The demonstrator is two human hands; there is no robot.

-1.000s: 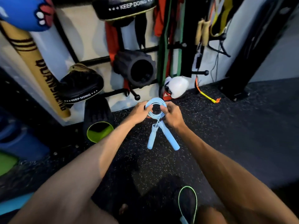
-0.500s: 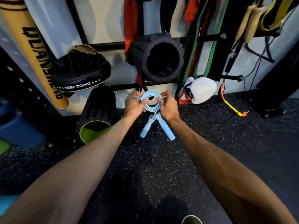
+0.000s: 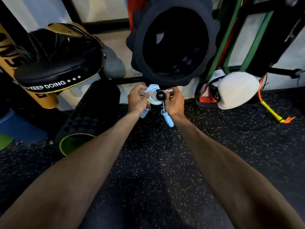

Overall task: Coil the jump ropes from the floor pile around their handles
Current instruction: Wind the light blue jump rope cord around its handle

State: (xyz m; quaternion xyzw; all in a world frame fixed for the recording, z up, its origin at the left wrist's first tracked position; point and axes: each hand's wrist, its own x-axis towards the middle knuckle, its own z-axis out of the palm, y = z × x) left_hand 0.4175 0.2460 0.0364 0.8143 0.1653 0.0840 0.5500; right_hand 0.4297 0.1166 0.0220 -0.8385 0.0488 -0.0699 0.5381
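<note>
Head view: left of both hands sits a black focus pad [image 3: 57,70]. The left hand [image 3: 137,100] pinches one side of the coiled blue jump rope [image 3: 152,100] held between them. The right hand [image 3: 175,103] pinches the other side, and the handles [image 3: 168,119] dangle below.

The coil of the jump rope [image 3: 152,101] sits between the left hand [image 3: 137,99] and the right hand [image 3: 175,101], with a peg knob [image 3: 160,95] inside its loop. Two handles [image 3: 168,118] hang below it, above the floor [image 3: 156,162]. A foam roller [image 3: 140,47] is directly above. A punch pad [image 3: 57,66] lies left and a boxing glove [image 3: 237,90] right. A second roller [image 3: 89,116] stands on the floor below the pad.
</note>
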